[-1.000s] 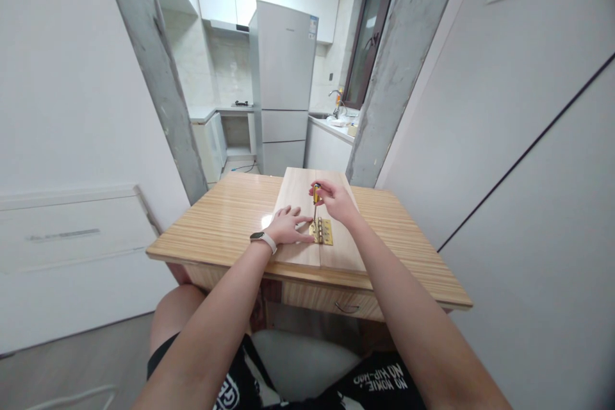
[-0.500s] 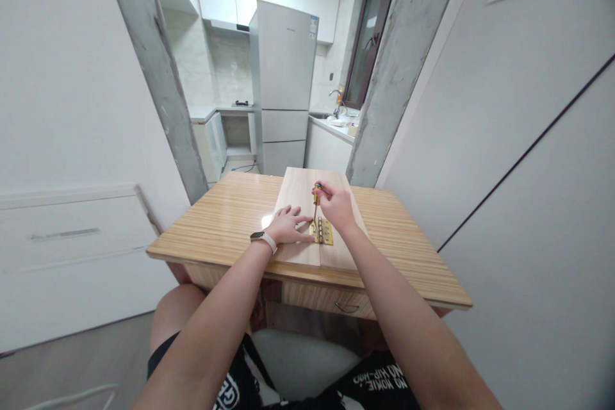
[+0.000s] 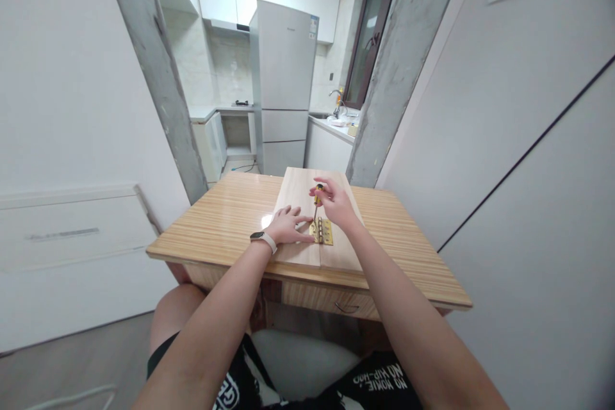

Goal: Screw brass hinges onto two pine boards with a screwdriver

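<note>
A brass hinge (image 3: 327, 232) lies opened flat across the seam between two pale wooden boards (image 3: 300, 186). My right hand (image 3: 336, 205) grips a screwdriver (image 3: 318, 195) by its yellow and black handle, held nearly upright. Its tip points down at the left leaf of the hinge; whether it sits in a screw is too small to tell. My left hand (image 3: 287, 227) lies flat with fingers spread on the left board, its thumb and index finger at the left edge of the hinge.
The boards rest on a wood-grain table (image 3: 230, 205) with a drawer (image 3: 331, 300) in front. Beyond stand a grey fridge (image 3: 283, 64) and a sink counter (image 3: 331, 141). White panels (image 3: 504, 173) flank the table.
The fingers of my right hand have loosened and lifted around the screwdriver's handle, with the index finger extended. My left hand and the hinge stay in place.
</note>
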Demonstrator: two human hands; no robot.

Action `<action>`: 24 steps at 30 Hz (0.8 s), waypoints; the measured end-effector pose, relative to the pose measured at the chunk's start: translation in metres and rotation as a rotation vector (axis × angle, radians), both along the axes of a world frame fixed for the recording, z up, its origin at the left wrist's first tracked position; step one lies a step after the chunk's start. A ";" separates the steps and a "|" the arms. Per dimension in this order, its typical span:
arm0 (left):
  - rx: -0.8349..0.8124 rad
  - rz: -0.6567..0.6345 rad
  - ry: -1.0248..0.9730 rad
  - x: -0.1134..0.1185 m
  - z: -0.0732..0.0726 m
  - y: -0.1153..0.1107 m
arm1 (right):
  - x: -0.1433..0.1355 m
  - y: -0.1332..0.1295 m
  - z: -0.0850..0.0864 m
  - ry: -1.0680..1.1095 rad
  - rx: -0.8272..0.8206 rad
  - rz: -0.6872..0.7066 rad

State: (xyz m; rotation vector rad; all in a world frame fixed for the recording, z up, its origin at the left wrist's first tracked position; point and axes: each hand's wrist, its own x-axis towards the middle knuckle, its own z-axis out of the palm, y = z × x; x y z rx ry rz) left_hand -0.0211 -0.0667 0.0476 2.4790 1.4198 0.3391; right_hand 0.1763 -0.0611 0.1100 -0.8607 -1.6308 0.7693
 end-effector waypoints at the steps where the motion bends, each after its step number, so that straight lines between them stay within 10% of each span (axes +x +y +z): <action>1: -0.002 -0.003 0.000 0.000 0.000 0.000 | 0.003 0.002 0.001 -0.019 -0.003 0.037; 7: -0.018 -0.002 0.008 -0.001 0.001 0.000 | 0.012 0.004 0.006 -0.069 -0.028 0.142; 24: 0.024 -0.006 -0.045 -0.001 -0.007 0.003 | -0.007 -0.006 -0.010 -0.102 0.128 -0.239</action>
